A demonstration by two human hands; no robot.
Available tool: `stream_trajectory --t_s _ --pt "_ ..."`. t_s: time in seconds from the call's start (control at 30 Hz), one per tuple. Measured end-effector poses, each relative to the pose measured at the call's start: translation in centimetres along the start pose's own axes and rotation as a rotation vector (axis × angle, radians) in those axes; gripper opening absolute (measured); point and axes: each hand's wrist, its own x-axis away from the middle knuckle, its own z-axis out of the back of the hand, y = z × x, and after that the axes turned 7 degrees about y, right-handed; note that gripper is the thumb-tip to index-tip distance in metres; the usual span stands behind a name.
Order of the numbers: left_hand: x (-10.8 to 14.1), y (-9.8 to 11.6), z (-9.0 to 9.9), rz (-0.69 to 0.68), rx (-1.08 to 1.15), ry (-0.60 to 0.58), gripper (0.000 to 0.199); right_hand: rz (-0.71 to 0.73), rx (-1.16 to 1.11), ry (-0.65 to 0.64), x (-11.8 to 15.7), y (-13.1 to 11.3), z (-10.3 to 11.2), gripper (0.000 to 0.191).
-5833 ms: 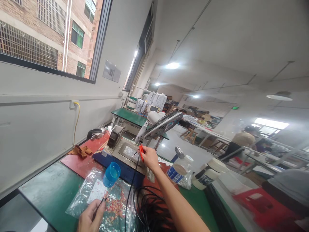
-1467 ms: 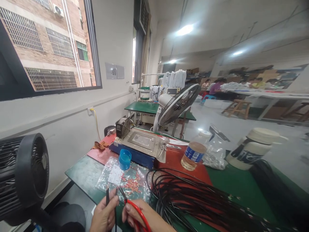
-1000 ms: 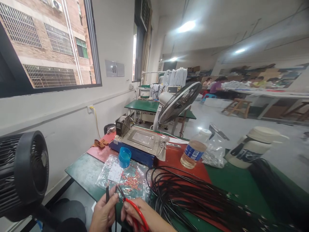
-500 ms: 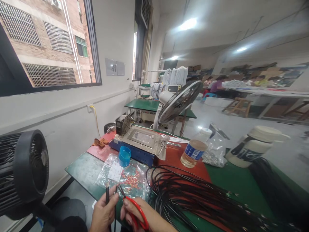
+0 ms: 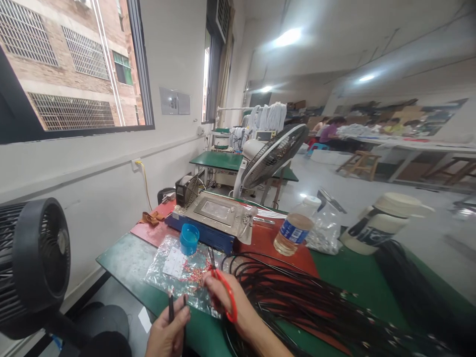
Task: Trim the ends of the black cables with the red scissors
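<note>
Two ends of black cable (image 5: 171, 308) stand up from my left hand (image 5: 169, 325), whose thumb and fingers are closed on them near the bottom edge. The left cable end shows bare, coppery wire tips. In my right hand (image 5: 219, 292) I hold red-handled scissors (image 5: 229, 297), with the narrow blades pointing up and away, slightly apart. This hand is over the right side of a clear plastic bag (image 5: 154, 272). Many small red and copper-coloured bits (image 5: 193, 277) are scattered on the bag, beside a white paper label (image 5: 174, 263).
Behind the bag stand a blue cup (image 5: 189, 240) and a blue-sided machine with a metal top (image 5: 219, 210). A long bundle of black cables (image 5: 297, 287) covers the right. Further back are a bottle (image 5: 293, 233), a jug (image 5: 379, 223) and a fan (image 5: 273, 158). A black fan (image 5: 35, 267) stands left.
My right hand has moved the scissors away from the cable ends, forward and to the right over the bag. My left hand keeps its hold and sits slightly lower. The view has shifted a little.
</note>
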Motion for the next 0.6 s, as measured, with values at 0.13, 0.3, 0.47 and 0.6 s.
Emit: stream_trajectory --t_s 0.13,0.3,0.47,0.6 --pt "-0.1 0.1 -0.5 -0.064 0.061 0.010 0.045 0.157 0.271 -0.034 0.3 0.8 -0.6 0.038" --pt "0.1 0.7 -0.4 -0.065 0.053 0.047 0.041 0.218 0.318 -0.040 1.0 1.5 -1.9 0.035" --pt "0.2 0.9 -0.4 -0.047 0.050 0.013 0.043 0.062 0.214 -0.175 1.3 1.3 -1.8 0.042" --pt "0.2 1.2 -0.6 -0.023 0.054 0.008 0.051 -0.117 0.137 -0.388 1.3 1.2 -1.5 0.041"
